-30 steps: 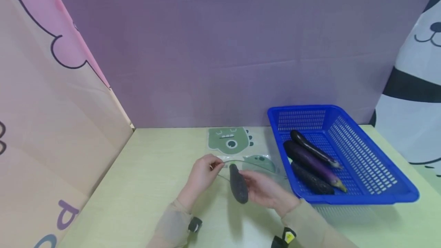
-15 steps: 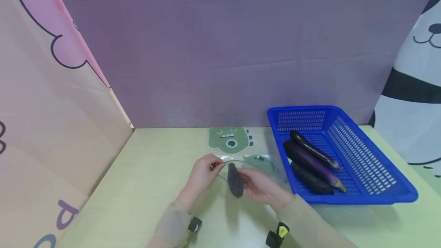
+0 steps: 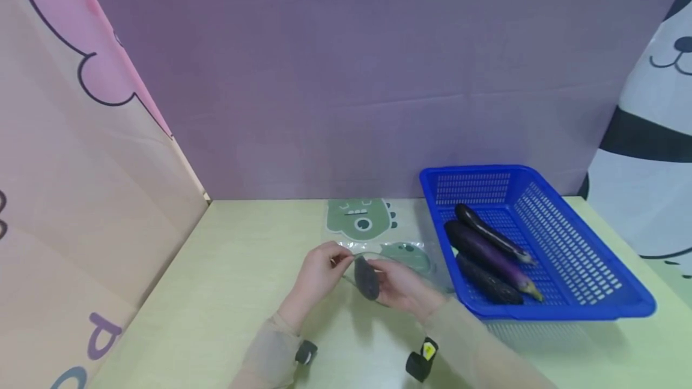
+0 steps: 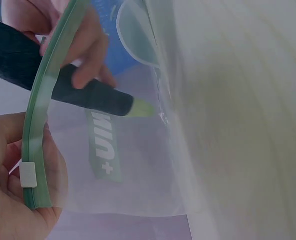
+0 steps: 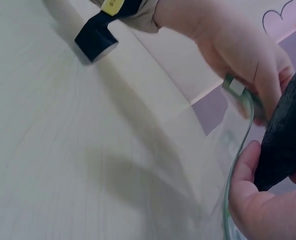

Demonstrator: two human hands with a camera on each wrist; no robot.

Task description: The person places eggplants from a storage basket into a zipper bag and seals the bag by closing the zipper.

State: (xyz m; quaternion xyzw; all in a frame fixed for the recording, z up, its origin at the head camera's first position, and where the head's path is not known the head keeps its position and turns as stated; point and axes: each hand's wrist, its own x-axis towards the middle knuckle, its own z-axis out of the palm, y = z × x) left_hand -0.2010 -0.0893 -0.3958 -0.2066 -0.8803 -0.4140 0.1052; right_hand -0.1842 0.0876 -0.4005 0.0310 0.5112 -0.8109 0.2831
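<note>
My left hand (image 3: 319, 272) pinches a clear zip bag (image 4: 148, 170) by one end of its green zip strip (image 4: 53, 70), near the white slider (image 4: 28, 175). The bag's mouth is spread apart. In my right hand (image 3: 402, 287) I hold a dark green cucumber (image 3: 366, 279) between thumb and fingers. Its pale tip (image 4: 142, 107) points into the bag in the left wrist view, with the front part and some fingers seen through the plastic. The rear of the cucumber (image 5: 282, 137) sticks out of the mouth in the right wrist view.
A blue slotted basket (image 3: 589, 239) stands at the right of the pale table (image 3: 238, 257). Inside lie a purple eggplant (image 3: 486, 254), a slimmer dark eggplant (image 3: 489, 230) and a bumpy dark cucumber (image 3: 489, 281). A purple backdrop (image 3: 346, 77) rises behind the table.
My right hand has moved left and slightly up, bringing the cucumber to the bag's mouth and its tip inside. My left hand has kept its place on the zip strip.
</note>
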